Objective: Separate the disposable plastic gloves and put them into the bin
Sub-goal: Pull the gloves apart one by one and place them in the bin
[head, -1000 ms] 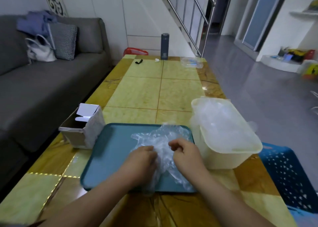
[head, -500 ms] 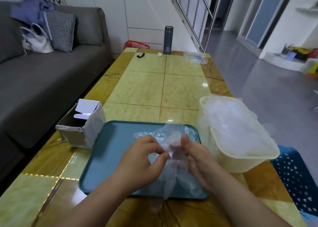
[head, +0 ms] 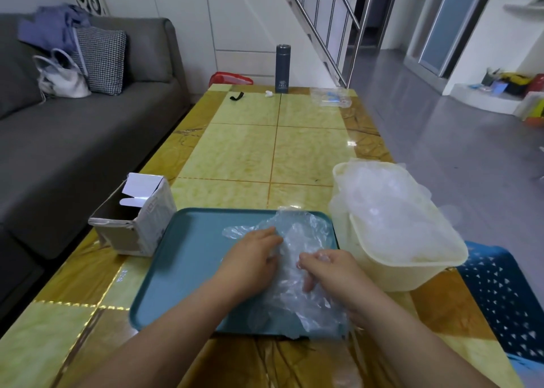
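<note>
Lying crumpled on the right half of the teal tray (head: 182,255), the clear gloves (head: 297,234) overhang its near edge; the cream bin (head: 391,273), heaped past its rim, stands just beside them. The left hand (head: 253,258) grips the pile with curled fingers; the right hand (head: 329,273) pinches one layer

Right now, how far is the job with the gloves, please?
Done: the cream bin already holds many clear gloves. In hand: the left hand and right hand both pinch the crumpled pile on the teal tray. Left: that pile is not yet separated or binned.
</note>
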Tool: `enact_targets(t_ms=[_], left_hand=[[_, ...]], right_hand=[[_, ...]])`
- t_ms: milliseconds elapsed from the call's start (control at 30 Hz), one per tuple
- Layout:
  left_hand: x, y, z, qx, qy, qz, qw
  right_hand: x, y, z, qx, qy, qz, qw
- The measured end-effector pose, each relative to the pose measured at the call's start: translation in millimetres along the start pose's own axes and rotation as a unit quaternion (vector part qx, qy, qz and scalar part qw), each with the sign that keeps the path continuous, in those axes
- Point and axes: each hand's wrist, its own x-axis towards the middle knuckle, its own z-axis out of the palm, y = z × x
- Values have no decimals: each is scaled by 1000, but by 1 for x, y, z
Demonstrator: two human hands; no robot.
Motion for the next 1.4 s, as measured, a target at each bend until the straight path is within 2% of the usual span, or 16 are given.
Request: enact_targets(t_ms=[133,367,467,600,800,867,933,1000,1067,1100,1133,1200,1233,1267,1300,1400], left_hand=[[-4,0,1,35,32,3,999],[-32,-14,-27,-121,108,-84,983],[-43,-14,-34,-163,127,-45,977],[-60,-16,-30,-182,54,22,982],[-62,-8,-27,-174,19,132,976],[-62,-5,-26,-201,2,150,968],[-62,-1,-30,-255,31,118,959],[-59,2,-36,-305,102,10,947],[-55,5,-43,-331,140,-108,927],[-54,6,-46,-389,111,-159,901],[-53,5,-49,-479,53,-184,856],[-55,7,-57,-654,-77,-172,732],[-57,8,-62,-700,-119,-148,688],[-58,12,-66,-720,-140,-129,667],[-59,17,-71,-723,-144,-124,664],[-55,28,-81,-698,-106,-131,696]], right_hand=[[-1,5,-5,-98,-5,-27,995],[-5,3,-10,-13,-106,-39,994],[-8,2,-6,85,-85,-24,992],[-6,5,1,80,-33,-18,996],[-5,1,-2,164,-125,12,978],[-3,3,-1,167,-116,2,979],[-3,3,1,185,-96,-14,978],[-6,0,0,228,-91,-30,969],[-12,-7,-3,287,-103,-37,952],[-16,-11,-5,321,-117,-39,939],[-20,-15,-7,340,-128,-41,931],[-27,-23,-12,347,-131,-63,927],[-30,-26,-13,344,-123,-72,928],[-34,-29,-15,343,-109,-75,930],[-38,-33,-16,340,-95,-82,932],[-48,-45,-28,312,-41,-96,944]])
